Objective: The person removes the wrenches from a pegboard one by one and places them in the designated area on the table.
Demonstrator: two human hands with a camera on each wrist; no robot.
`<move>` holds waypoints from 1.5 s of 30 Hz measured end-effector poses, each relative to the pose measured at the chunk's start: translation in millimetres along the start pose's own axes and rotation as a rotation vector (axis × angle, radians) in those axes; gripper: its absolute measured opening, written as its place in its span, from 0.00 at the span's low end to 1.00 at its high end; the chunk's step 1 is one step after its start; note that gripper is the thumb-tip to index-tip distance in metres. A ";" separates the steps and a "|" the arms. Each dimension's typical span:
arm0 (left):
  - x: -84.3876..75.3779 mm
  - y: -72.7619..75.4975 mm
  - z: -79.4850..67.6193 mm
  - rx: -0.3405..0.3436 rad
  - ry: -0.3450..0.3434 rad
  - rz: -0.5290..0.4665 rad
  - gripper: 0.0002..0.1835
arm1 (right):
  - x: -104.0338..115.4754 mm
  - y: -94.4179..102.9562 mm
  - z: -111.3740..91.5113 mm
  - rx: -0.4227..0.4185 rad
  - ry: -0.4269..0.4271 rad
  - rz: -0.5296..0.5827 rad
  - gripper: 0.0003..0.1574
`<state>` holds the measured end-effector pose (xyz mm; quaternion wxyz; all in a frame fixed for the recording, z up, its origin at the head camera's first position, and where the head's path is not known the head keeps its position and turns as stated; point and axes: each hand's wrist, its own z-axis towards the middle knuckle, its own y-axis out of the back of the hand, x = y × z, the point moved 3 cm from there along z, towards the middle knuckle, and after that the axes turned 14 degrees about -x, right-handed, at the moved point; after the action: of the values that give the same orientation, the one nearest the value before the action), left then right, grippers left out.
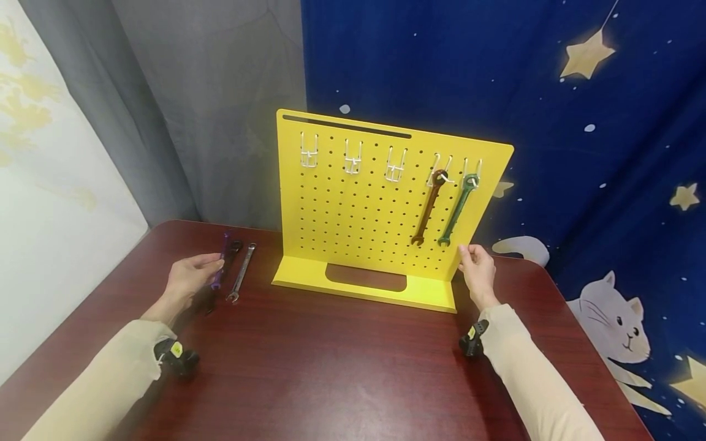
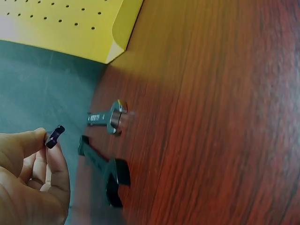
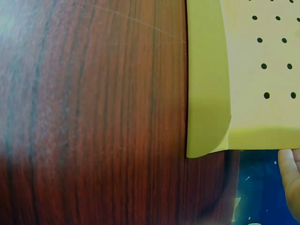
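In the head view my left hand (image 1: 190,278) pinches a purple wrench (image 1: 225,245) between thumb and fingers, above the table's left side. The left wrist view shows the dark purple end of that wrench (image 2: 55,137) poking out past the fingertips. Close by lie a black wrench (image 2: 112,180) and a silver combination wrench (image 1: 242,272). My right hand (image 1: 478,272) holds the right edge of a yellow pegboard (image 1: 358,214), low down; some of its fingers are hidden. A brown wrench (image 1: 427,211) and a green wrench (image 1: 458,211) hang from hooks on the board's right side.
Three white hooks, the left one (image 1: 309,152) among them, carry nothing. The pegboard stands on a folded base (image 1: 300,272) on a dark red wooden table (image 1: 331,367). Behind it hang a grey curtain (image 1: 220,122) and a blue star-patterned curtain (image 1: 441,73).
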<state>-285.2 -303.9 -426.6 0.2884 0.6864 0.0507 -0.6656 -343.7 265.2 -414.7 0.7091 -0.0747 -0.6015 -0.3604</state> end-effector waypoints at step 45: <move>25.6 20.0 16.7 -0.035 -0.029 0.345 0.24 | 0.5 -0.2 0.5 0.000 -0.002 -0.013 0.27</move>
<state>-288.1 -336.2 -443.3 0.4109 0.6701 -0.0606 -0.6152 -344.1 265.1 -414.2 0.7062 -0.0712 -0.6026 -0.3649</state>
